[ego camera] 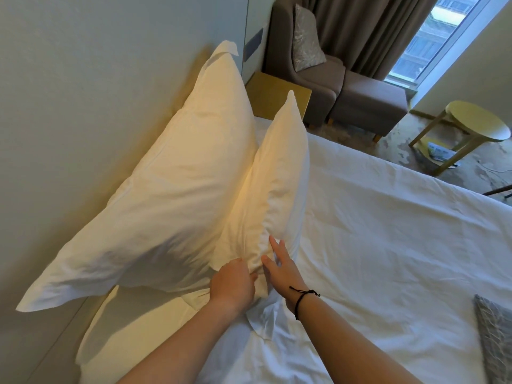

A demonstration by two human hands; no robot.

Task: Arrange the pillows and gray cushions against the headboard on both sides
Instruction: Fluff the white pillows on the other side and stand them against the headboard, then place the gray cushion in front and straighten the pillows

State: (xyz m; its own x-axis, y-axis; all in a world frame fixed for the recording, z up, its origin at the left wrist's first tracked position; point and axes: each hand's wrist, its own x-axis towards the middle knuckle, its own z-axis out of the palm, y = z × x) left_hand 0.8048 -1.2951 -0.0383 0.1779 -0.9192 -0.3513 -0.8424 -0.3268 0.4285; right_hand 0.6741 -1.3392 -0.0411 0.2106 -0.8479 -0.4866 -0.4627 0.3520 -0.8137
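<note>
1. White bed sheet (388, 231) spreads beside the headboard (69, 106).
2. Against the headboard leans a large pillow (166, 189); the smaller pillow (279, 178) stands before it.
3. My left hand (232, 284) pinches the smaller pillow's corner.
4. My right hand (279, 266) lies flat on it, fingers straight.
5. A gray cushion (496, 336) lies well away from the headboard.

The bed (388, 231) is covered by a wrinkled white sheet. At its head, two white pillows stand on it: the large pillow (166, 195) leans on the headboard (55, 134), with the smaller pillow (279, 176) propped upright just in front, touching it. A gray cushion (496, 336) lies flat on the sheet at the right edge of view
</note>
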